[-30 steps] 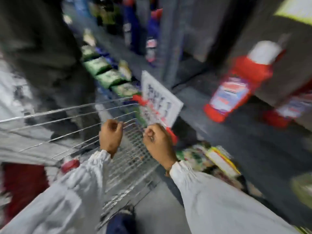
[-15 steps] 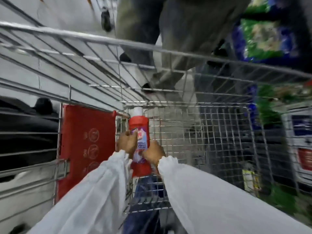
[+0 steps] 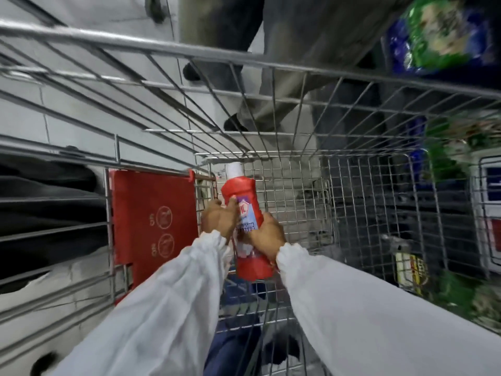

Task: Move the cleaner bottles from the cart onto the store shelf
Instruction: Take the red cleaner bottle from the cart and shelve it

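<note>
A red cleaner bottle point(image 3: 245, 189) with a white cap and a blue-white label stands tilted inside the wire cart point(image 3: 352, 202). My left hand point(image 3: 218, 221) grips its left side, thumb across the label. My right hand point(image 3: 268, 236) wraps the lower right side. Both white sleeves reach down into the cart basket. The bottle's base is above the cart's mesh floor. The store shelf is at the far right, blurred, and shows only packaged goods.
A red plastic child-seat flap point(image 3: 154, 218) hangs at the cart's left. Another person's legs point(image 3: 292, 63) stand just beyond the cart's far rim. Green and blue packets point(image 3: 439, 33) fill the shelf at the right. A small yellow-black packet point(image 3: 410, 272) lies in the cart's right corner.
One second ago both hands held the cart's rim facing the shelf. The view swung down into the cart, both hands closed on the red bottle, and it has since risen and tilted slightly.
</note>
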A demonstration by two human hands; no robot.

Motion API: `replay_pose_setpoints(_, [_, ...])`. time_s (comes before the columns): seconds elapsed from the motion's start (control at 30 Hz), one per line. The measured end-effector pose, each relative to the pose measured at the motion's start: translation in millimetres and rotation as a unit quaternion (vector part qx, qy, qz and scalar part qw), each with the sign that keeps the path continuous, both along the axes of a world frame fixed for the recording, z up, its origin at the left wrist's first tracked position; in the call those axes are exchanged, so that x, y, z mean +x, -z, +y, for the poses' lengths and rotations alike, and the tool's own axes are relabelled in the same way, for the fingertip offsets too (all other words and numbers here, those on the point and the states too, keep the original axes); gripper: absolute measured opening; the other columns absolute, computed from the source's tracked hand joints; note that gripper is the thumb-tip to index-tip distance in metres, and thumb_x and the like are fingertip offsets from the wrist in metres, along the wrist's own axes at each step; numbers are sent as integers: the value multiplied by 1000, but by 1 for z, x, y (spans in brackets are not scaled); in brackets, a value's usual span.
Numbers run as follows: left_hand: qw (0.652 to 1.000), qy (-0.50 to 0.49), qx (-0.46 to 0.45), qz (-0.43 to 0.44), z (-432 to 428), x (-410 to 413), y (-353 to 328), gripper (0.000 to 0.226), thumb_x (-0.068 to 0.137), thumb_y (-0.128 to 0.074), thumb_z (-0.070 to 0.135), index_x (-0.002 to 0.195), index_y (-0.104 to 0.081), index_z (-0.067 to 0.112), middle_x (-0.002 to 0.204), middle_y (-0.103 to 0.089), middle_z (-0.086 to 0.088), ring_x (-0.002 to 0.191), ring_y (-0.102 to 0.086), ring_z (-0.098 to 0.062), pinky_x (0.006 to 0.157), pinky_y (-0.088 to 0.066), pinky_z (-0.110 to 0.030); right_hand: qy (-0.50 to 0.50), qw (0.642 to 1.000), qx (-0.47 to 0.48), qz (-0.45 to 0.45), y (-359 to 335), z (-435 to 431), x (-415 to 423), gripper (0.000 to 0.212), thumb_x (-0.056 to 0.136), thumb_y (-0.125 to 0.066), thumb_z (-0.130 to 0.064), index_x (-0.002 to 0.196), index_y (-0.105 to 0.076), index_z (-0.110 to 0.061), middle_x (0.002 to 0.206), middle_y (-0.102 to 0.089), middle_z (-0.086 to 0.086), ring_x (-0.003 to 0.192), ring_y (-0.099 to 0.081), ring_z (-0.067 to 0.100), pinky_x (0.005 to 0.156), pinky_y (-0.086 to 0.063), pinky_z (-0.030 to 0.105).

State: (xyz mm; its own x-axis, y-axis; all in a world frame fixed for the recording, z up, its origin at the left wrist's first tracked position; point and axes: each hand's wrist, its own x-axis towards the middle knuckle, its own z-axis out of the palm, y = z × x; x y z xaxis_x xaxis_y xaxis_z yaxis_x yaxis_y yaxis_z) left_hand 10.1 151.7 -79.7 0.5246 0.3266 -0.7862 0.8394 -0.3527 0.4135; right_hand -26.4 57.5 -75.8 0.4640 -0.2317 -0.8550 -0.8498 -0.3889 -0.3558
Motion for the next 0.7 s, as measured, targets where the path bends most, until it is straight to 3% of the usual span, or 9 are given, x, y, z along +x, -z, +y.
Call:
replay_pose_setpoints(0.13, [990, 37, -135, -22, 1, -11, 2, 92, 58, -53, 83, 114, -65, 12, 111, -71, -10, 103, -65, -25, 98, -48, -43, 65, 996, 65, 5, -5, -27, -15, 69, 35, -86, -26, 99, -60, -21, 96, -74, 5, 84, -71, 27, 84, -57, 47])
replay_pose_setpoints(0.2, [980, 70, -181, -33, -3, -11, -11, 78, 63, -54, 76, 110, -68, 15, 105, -72, -5, 98, -67, -21, 96, -50, -39, 98, 987, 130, -5, -21, -37, -19, 57, 45, -88, -12, 94, -61, -19, 100, -73, 11, 91, -70, 32, 89, -54, 52])
replay_pose_setpoints(0.27, [962, 65, -264, -31, -11, -8, -35, 59, 76, -58, 61, 108, -69, 13, 104, -72, -8, 97, -68, -25, 91, -51, -38, 128, 976, 176, -22, -42, -44, -23, 57, 51, -86, -4, 102, -62, -11, 107, -71, 19, 95, -69, 36, 90, -53, 54])
replay_pose_setpoints(0.33, [942, 24, -332, -44, -20, -6, -53, 43, 84, -59, 48, 103, -69, 10, 99, -73, -14, 90, -70, -29, 87, -55, -43, 145, 967, 205, -38, -63, -52, -26, 56, 61, -80, 7, 111, -57, -2, 111, -68, 22, 94, -68, 34, 88, -55, 49])
replay_pose_setpoints(0.43, [925, -59, -371, -60, -36, -5, -85, 27, 87, -60, 33, 91, -67, 7, 84, -72, -13, 73, -68, -27, 79, -57, -42, 150, 960, 221, -80, -93, -63, -30, 46, 64, -78, 8, 104, -61, -8, 111, -68, 21, 95, -67, 33, 90, -54, 48])
replay_pose_setpoints(0.53, [918, -70, -381, -89, -54, -6, -122, 24, 85, -64, 32, 86, -68, 7, 74, -73, -9, 62, -68, -22, 71, -59, -38, 142, 953, 232, -136, -126, -76, -36, 41, 67, -76, 6, 99, -62, -14, 101, -72, 10, 92, -68, 26, 89, -55, 43])
replay_pose_setpoints(0.63, [905, -62, -401, -125, -71, -11, -165, 33, 77, -71, 40, 86, -70, 8, 85, -70, -16, 73, -66, -28, 83, -54, -48, 155, 935, 251, -196, -162, -93, -50, 38, 73, -67, 15, 93, -61, -18, 84, -74, -4, 75, -71, 9, 73, -59, 25])
replay_pose_setpoints(0.7, [893, -37, -427, -140, -84, -16, -194, 34, 77, -70, 39, 87, -70, 6, 85, -69, -17, 71, -65, -28, 85, -53, -50, 158, 925, 254, -234, -188, -104, -62, 40, 74, -65, 16, 93, -60, -18, 85, -73, -3, 73, -71, 7, 73, -60, 24])
